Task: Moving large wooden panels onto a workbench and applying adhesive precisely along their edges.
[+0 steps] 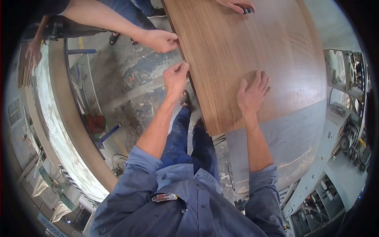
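A wide brown wood-grain panel [225, 75] lies flat in front of me, reaching from the upper edge down to the middle right. At its left edge my left hand [176, 78] is closed, thumb and forefinger pinched together; whatever lies between them is too small to make out. My right hand [253, 90] rests palm down on the panel's near part with its fingers stretched out, holding nothing. Just beyond my left hand, a co-worker's hand [161, 41] pinches at the same edge. Another person's hand [237, 4] on the panel's far part has a small black object [248, 10] under its fingers.
Beneath the panel is a grey metal table [272, 146]. Grey machinery [343, 138] stands to the right. On the left runs a long bench [75, 114] with blue legs. The floor [134, 87] is worn and stained, with a cable [233, 183] near my feet.
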